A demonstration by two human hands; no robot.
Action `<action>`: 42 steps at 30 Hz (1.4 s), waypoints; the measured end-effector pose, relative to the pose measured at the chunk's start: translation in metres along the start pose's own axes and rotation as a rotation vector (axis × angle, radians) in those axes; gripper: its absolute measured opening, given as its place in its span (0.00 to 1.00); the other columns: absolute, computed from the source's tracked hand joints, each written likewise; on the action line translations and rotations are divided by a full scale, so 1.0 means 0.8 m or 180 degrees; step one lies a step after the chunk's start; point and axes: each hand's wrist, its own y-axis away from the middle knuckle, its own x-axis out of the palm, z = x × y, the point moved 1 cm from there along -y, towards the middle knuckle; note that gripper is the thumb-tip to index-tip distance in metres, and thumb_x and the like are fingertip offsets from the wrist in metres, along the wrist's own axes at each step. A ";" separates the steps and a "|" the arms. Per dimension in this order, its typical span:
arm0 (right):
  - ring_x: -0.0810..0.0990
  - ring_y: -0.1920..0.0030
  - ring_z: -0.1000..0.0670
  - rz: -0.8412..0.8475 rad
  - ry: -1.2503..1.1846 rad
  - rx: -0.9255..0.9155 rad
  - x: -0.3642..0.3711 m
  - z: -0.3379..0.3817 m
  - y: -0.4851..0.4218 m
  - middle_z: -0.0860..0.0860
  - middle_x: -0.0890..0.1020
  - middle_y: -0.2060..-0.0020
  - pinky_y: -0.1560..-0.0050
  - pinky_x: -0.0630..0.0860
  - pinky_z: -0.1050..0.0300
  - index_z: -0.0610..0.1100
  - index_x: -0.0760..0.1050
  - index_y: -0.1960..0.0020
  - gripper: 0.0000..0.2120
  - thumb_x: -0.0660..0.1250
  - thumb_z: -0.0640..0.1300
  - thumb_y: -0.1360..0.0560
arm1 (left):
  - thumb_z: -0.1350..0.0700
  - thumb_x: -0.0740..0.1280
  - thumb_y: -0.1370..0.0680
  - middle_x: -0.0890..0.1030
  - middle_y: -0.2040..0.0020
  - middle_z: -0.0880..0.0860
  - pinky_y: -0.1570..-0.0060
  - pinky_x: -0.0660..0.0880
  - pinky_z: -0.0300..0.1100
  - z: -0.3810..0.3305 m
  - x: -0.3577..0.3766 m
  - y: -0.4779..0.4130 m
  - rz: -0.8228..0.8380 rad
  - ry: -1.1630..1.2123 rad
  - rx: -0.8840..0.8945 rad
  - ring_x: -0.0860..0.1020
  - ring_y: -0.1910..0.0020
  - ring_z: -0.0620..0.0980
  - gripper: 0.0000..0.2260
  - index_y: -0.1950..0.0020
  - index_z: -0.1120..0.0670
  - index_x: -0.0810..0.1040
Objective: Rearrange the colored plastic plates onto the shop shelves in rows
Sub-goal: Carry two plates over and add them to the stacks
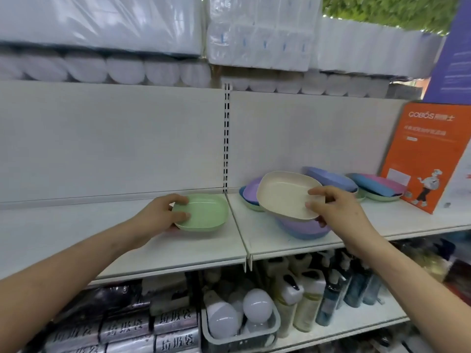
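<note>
A green plate (204,212) lies on the white shelf (114,240), just left of the shelf joint. My left hand (160,216) grips its left rim, thumb on top. My right hand (336,210) pinches the right rim of a cream plate (285,194), which is tilted and lifted above a purple plate (300,226) stacked on a blue one. Behind the cream plate lies a pile of purple, blue and green plates (251,194). Further right sit a blue-violet plate (331,178) and a stack of blue, pink and green plates (379,186).
An orange box (428,156) stands at the shelf's right end. Wrapped paper rolls (153,47) fill the shelf above. Below are bottles (318,294), a grey basket of bulbs (239,319) and rolls of bags (127,329). A slotted upright (226,138) divides the back panel.
</note>
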 end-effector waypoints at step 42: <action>0.76 0.70 0.54 0.3406 -0.0740 -0.1311 0.731 0.475 0.368 0.46 0.79 0.58 0.65 0.72 0.56 0.52 0.75 0.31 0.31 0.78 0.37 0.31 | 0.58 0.73 0.21 0.79 0.36 0.46 0.51 0.81 0.38 0.268 -0.685 0.628 -0.2435 -0.0232 -0.0789 0.84 0.46 0.46 0.23 0.29 0.42 0.75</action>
